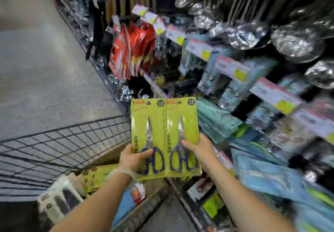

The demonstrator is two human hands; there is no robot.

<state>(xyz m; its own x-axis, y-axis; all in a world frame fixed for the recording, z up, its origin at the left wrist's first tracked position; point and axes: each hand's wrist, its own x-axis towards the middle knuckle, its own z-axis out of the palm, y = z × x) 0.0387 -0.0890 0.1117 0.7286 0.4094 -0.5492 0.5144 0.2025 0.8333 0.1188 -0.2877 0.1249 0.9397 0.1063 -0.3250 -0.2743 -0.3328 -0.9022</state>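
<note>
- The left hand (pixel 134 156) is clamped on the lower left corner of the left scissors pack (pixel 147 116), with the thumb laid across the front by the blue handle loops; the fingers behind the card are hidden
- The right hand (pixel 198 149) is clamped in the same way on the lower right edge of the right scissors pack (pixel 181 116), with the thumb on the front beside the handles
- The two packs are held upright between the hands, side by side, with their inner edges touching or slightly overlapped; which card lies on top cannot be told
- The step is judged to be the carrying of the packs between cart and shelf display; a firm pinch low on each card is called for, since the steel blades sit above the thumbs and the cards could tip forward
- The top edges, farthest from the hands, should be levelled before a hook or slot is sought, and one pack is better dealt with at a time than both together
- Below the left hand, more yellow-green packs (pixel 97 175) are seen lying in the wire cart (pixel 72 137), beside a cardboard box (pixel 108 154) and a white plastic item (pixel 59 193)
- To the right of the right hand, blue packs (pixel 262 177) are stacked on the shelf; beyond the hands, red packs (pixel 132 49) and steel ladles (pixel 296 45) are hung, all blurred, so a free place cannot be made out
</note>
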